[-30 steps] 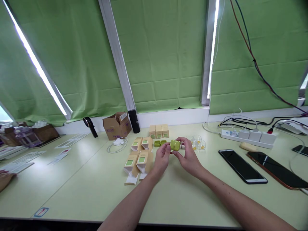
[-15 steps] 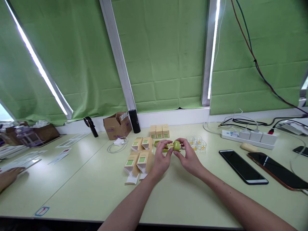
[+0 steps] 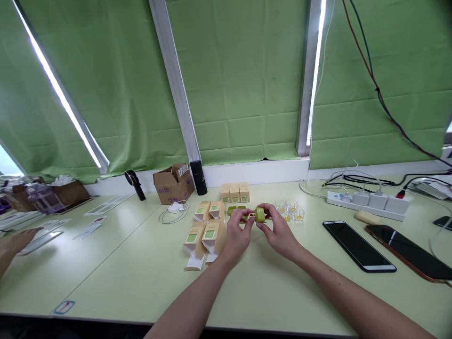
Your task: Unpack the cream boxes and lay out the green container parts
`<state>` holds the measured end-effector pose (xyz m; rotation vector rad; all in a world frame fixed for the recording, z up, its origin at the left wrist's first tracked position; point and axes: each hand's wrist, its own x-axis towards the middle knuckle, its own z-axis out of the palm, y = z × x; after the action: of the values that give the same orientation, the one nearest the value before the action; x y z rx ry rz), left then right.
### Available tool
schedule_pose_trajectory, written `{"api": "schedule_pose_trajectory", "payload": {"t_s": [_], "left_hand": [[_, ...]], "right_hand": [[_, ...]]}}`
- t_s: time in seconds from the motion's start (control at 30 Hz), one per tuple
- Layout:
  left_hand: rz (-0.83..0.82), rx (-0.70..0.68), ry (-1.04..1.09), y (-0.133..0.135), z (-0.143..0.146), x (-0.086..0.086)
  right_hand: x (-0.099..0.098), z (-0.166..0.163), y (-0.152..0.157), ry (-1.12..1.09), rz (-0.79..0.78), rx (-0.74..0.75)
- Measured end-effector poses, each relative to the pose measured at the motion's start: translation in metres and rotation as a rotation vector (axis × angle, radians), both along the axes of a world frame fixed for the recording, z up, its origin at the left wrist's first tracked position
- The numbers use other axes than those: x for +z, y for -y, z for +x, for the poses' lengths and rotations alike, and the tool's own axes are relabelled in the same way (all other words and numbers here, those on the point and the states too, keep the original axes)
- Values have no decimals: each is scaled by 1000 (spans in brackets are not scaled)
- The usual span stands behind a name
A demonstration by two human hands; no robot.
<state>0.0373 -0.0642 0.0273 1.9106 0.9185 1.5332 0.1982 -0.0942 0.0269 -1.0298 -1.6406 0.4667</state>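
Head view: left hand (image 3: 238, 235) pinches pale loop (image 3: 252, 215), right hand (image 3: 281, 234) pinches green case (image 3: 260, 215), just left of clear cups (image 3: 299, 214), so keep grips light

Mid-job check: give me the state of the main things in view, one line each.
Left hand: closed at the cream loop.
Right hand: gripping the green case.
Green case: held; open or shut, can't tell.
Front two small boxes: open, white flaps out.
Cardboard box: top flaps raised.
Black cylinder: upright.
White-edged phone: screen dark.
Orange-edged phone: screen dark.
Power strip: adapters plugged in.
Green blinds: drawn down.
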Motion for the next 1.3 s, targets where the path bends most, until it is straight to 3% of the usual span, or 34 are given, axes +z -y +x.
{"api": "schedule_pose_trajectory", "payload": {"t_s": [0.9,1.13,1.3], "left_hand": [[-212,-65,135,-3,-1,2],[-209,-68,154,0,-1,5],[-165,-80,146,-1,-3,3]], "right_hand": [[-6,5,-3,79,-7,27],[-5,3,-2,-62,-97,102],[2,4,-2,-132,-38,83]]}}
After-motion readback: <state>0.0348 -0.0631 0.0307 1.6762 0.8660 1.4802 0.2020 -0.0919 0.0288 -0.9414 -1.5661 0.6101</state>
